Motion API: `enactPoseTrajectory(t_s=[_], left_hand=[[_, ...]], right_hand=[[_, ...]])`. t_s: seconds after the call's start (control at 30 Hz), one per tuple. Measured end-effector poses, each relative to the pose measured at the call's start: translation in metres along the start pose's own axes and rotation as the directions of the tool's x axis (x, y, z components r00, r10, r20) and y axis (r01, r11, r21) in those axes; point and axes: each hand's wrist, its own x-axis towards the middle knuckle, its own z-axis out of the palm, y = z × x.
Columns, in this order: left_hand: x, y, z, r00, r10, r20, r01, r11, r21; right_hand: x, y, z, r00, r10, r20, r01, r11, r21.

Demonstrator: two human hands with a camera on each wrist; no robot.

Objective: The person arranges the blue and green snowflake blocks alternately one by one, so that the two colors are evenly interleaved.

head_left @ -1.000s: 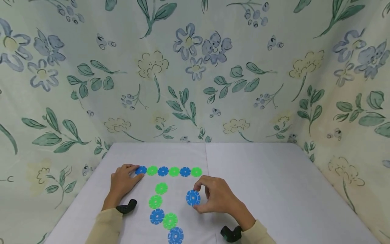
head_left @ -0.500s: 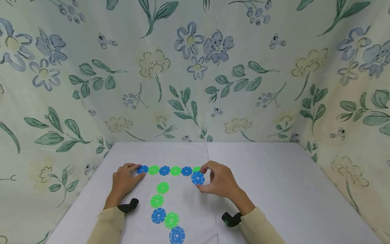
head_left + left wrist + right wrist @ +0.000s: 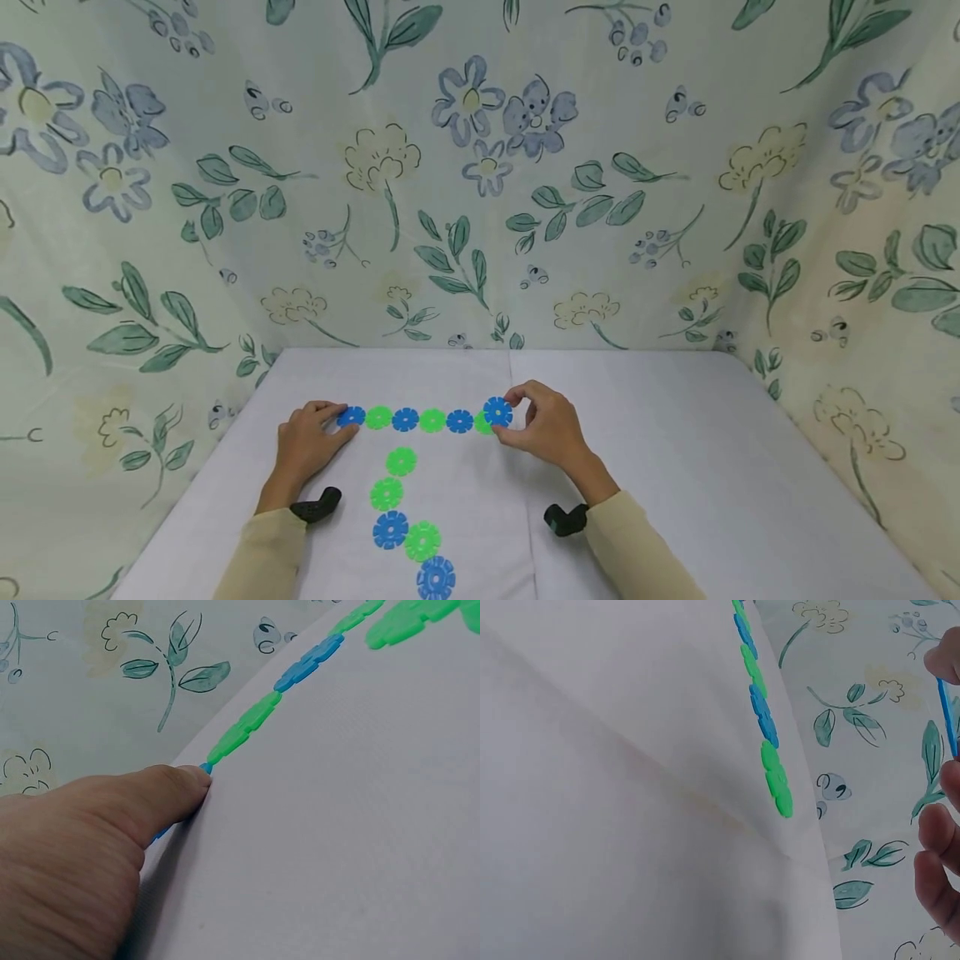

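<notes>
A row of blue and green notched plastic discs lies across the white table. My left hand point(image 3: 306, 443) pinches the leftmost blue disc point(image 3: 352, 417) between thumb and index finger; in the left wrist view the thumb point(image 3: 176, 791) covers most of it. Over the row's right end, my right hand point(image 3: 551, 425) holds another blue disc point(image 3: 497, 411) by its edges. This disc partly hides the green disc point(image 3: 482, 423) beneath it in the head view. The right wrist view has the held disc point(image 3: 946, 712) edge-on, raised above the row, which ends in a green disc point(image 3: 777, 780).
Nearer the person lie loose discs: a green one point(image 3: 401, 461), another green one point(image 3: 387, 494), a blue one point(image 3: 391, 530), and others by the front. Flowered cloth point(image 3: 465, 208) walls the back and sides. The white tabletop point(image 3: 675, 467) extends right.
My right hand has carried the blue disc away from the person and slightly right, from beside the loose discs to over the row's right end. The left hand stays at the leftmost disc.
</notes>
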Motion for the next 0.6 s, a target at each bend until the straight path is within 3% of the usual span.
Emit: enactPoseTrajectory(t_s=[0.2,0.3,0.47,0.6], left_hand=[[0.001,-0.001,0.001,1.000,-0.002,0.000,0.002,1.000,0.002],[0.001,-0.001,0.002,1.000,-0.001,-0.003,0.001,1.000,0.003],[0.001,-0.002,0.002,1.000,-0.002,-0.001,0.002,1.000,0.003],[0.001,-0.003,0.003,1.000,-0.001,0.001,0.001,1.000,0.003]], right_hand=[[0.004,0.016,0.006,0.996,0.082,-0.029,-0.082,0.997,-0.011],[0.003,0.021,0.009,0.986,0.165,0.005,-0.165,0.986,0.024],[0.001,0.026,0.011,0.938,0.324,0.123,-0.336,0.937,0.092],[-0.002,0.030,0.012,0.906,0.395,0.154,-0.412,0.905,0.103]])
